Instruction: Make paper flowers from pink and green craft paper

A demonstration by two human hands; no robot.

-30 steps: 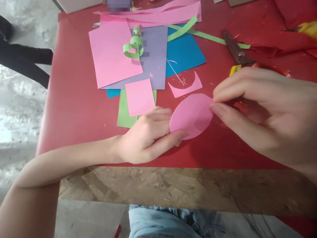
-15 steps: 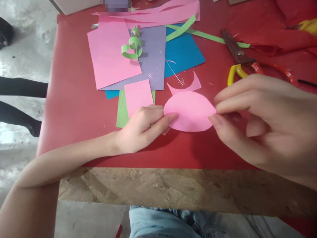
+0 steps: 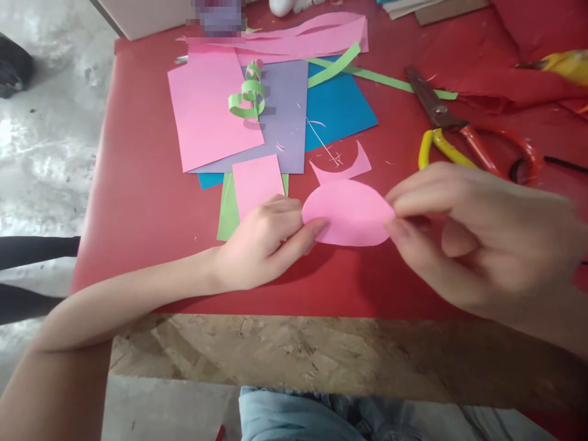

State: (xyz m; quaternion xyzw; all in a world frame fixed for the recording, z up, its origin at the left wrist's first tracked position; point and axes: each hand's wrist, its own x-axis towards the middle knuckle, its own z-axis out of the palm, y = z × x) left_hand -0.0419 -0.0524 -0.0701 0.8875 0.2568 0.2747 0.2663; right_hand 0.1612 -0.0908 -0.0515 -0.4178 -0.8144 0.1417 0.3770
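Observation:
Between my two hands is a pink oval of paper (image 3: 349,211), held up over the red tabletop near its front edge. My left hand (image 3: 269,245) pinches its left end, thumb on the near face. At the other end, my right hand (image 3: 478,239) grips the edge between thumb and fingertips. Just behind the oval lies a curved pink paper offcut (image 3: 346,171). Scissors (image 3: 441,113) with red and yellow handles rest beyond my right hand, which hides part of them. A small pink paper square (image 3: 257,180) lies beside my left hand, over green paper (image 3: 228,214).
Pink (image 3: 211,116), purple (image 3: 287,116) and blue paper sheets (image 3: 342,110) overlap farther back on the red table (image 3: 142,202). A green paper curl (image 3: 252,95) sits on them. Green strips (image 3: 381,76), pink strips (image 3: 312,40) and red cloth (image 3: 487,73) lie behind.
The camera view has shifted slightly, so the table items appear lower. Both hands still hold the pink oval, its right end now a little more to the left in the picture.

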